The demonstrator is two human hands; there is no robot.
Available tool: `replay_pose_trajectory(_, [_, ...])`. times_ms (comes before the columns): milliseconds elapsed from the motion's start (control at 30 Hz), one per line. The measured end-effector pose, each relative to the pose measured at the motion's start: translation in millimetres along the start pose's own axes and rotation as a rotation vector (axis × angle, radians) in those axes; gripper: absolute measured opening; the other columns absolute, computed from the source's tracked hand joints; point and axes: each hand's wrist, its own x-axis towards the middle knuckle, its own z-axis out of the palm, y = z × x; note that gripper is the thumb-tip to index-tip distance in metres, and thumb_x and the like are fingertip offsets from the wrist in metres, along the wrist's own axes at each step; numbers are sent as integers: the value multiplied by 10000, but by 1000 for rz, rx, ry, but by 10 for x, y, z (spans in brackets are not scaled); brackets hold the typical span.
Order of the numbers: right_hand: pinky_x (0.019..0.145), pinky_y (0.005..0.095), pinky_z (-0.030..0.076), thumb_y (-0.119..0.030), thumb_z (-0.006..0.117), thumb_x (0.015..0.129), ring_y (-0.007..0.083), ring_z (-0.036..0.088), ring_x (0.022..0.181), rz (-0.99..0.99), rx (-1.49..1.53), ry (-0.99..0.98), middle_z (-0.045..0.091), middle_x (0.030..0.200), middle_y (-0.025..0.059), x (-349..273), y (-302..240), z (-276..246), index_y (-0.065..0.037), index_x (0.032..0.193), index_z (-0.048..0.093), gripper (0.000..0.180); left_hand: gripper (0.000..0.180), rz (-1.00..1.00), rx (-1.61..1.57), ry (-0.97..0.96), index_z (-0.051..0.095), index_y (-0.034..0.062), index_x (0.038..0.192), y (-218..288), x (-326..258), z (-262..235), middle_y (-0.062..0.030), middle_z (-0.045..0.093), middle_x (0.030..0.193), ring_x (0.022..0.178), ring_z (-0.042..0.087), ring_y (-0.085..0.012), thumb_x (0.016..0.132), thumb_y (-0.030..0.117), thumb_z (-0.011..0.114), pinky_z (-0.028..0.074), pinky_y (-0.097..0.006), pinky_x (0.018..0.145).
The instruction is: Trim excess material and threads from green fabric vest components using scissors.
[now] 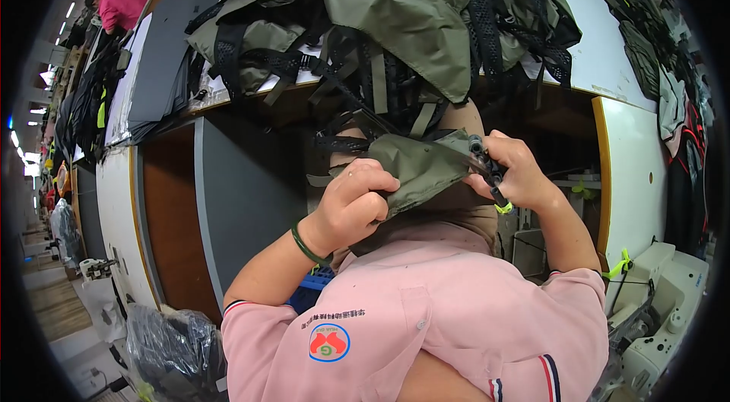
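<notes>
At the centre of the frame both hands hold one olive-green fabric piece (pixel 414 166), stretched between them just above the pink polo shirt (pixel 426 311) that fills the lower middle. The left hand (pixel 356 201), with a green band (pixel 306 245) round its wrist, is curled tight, its fingers folded over the lower left edge of the fabric so that the cloth runs out from under the knuckles toward the right. The right hand (pixel 517 170) is closed too, pinching the fabric's right end where a black plastic buckle (pixel 487 166) sits against the fingertips; a small bright yellow-green tag (pixel 503 208) shows just below that hand. Black webbing straps (pixel 342 145) run from the fabric's upper left up into a large heap of olive bag parts and black mesh (pixel 395 14), piled on the white table (pixel 608 45) across the top of the frame. A white sewing machine (pixel 669 303) stands at the lower right, and a clear plastic bag (pixel 171 349) lies at the lower left.
</notes>
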Motion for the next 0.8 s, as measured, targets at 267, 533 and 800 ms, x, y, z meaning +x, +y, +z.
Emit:
replay_pose_trajectory(267, [576,340,379,-67,812,618,222,454,614,-149,-33,35,549,664,32,-27,74,96,-65,774,600,264,394,-420,-168,-107,680,75,1071,183,275,46,-75,621,950,768,590,-199,713,-8,822,474,-301,647])
replay_pose_trajectory(533, [621,348,384,-243,895,645,256,487,636,-199,-124,-22,515,641,37,-33,-16,-106,-79,706,523,411,309,-65,129,-99,730,107,942,96,121,11,-38,619,872,663,543,-180,660,-19,742,418,-299,598])
replay_pose_trajectory(800, [659,355,360,-165,817,623,233,520,622,-257,-518,-14,494,639,34,-84,-3,-460,-85,739,528,321,290,14,129,-49,769,108,930,88,56,-39,-59,629,917,657,529,-192,671,-15,730,409,-305,591])
